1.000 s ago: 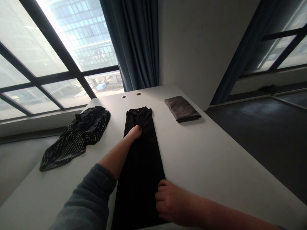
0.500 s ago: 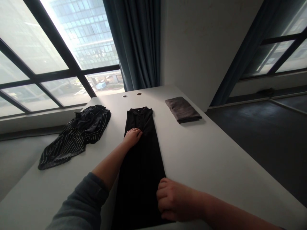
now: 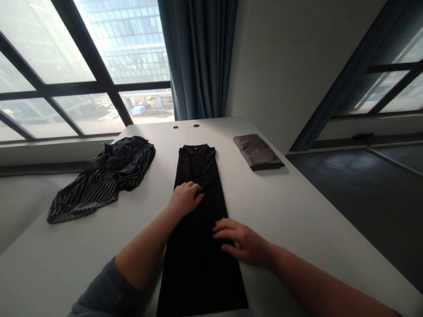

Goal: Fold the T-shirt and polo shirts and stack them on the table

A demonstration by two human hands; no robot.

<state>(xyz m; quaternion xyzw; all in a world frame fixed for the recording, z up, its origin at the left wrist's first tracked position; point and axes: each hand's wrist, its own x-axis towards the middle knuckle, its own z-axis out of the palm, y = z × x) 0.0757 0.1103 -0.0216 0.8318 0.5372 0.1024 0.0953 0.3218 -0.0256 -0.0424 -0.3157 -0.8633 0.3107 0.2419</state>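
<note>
The desk (image 3: 297, 229) bears a black shirt (image 3: 205, 264), folded only lengthwise, under loosely bent left fingers (image 3: 191, 185) and parted right fingers (image 3: 228, 223). Left of them, striped cloth (image 3: 104, 180) lies crumpled; beyond rightward, grey cloth (image 3: 258, 152) folded.

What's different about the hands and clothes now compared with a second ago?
The right hand has moved forward along the edge of the black shirt, its fingers uncurled. The left hand has drawn back slightly from the collar, remaining on the shirt. The striped garment and folded brown cloth stayed put.
</note>
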